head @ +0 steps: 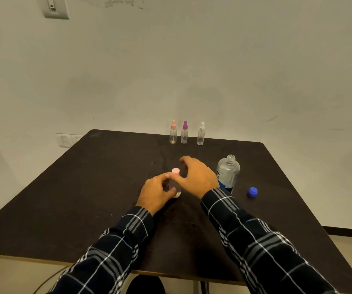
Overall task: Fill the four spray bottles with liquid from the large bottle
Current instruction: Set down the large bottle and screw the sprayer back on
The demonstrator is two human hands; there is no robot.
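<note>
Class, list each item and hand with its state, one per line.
Large bottle: upright, uncapped.
Blue cap: off, beside it.
Near spray bottle: capped, gripped by left hand.
Right hand: open.
Far pink spray bottle: upright, capped.
Purple spray bottle: upright, capped.
White spray bottle: upright, capped.

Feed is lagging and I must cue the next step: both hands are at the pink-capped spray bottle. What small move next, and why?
Probably close the right hand on the pink top and twist it off while the left hand holds the spray bottle steady. The top is on, the large bottle stands uncapped, its blue cap on the table.
</note>
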